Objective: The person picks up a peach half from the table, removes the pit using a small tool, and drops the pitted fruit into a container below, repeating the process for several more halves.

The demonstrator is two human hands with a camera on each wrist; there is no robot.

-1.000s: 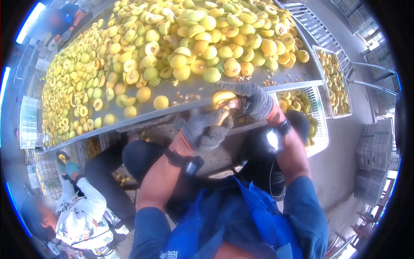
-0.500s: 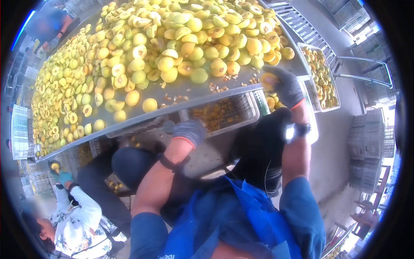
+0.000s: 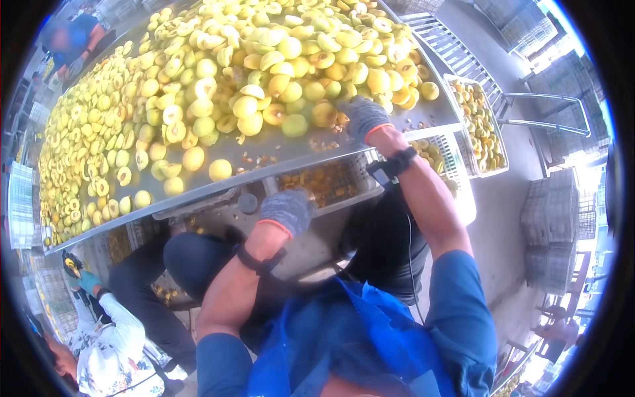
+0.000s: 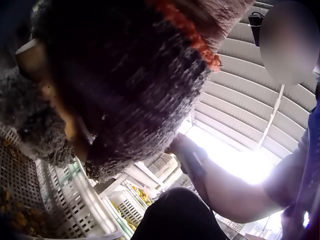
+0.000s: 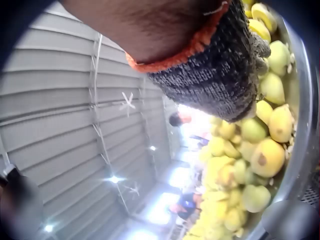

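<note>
Gloved in grey knit with an orange cuff, my left hand (image 3: 288, 210) is held below the table's front edge. In the left wrist view its fingers (image 4: 37, 117) curl round a narrow tan tool (image 4: 59, 106) with a blunt end; the rest of the tool is hidden by the glove. My right hand (image 3: 368, 119), in a matching glove, reaches over the metal table (image 3: 291, 151) to the front of a heap of yellow peaches (image 3: 246, 106), many of them halved. Its fingertips are right at the fruit beside a whole-looking peach (image 3: 324, 114); I cannot tell whether they grip one.
Under the table edge stands a white crate (image 3: 367, 173) of orange pieces. More filled crates (image 3: 471, 126) sit at the right end, beside a cart with a metal handle (image 3: 549, 98). Loose pits (image 3: 258, 159) lie along the front edge. Another person (image 3: 109, 351) sits at the left.
The hands were together over a peach half. The right hand then carried a peach piece right, over the side crate, and is now back at the heap without it; the left stays low.
</note>
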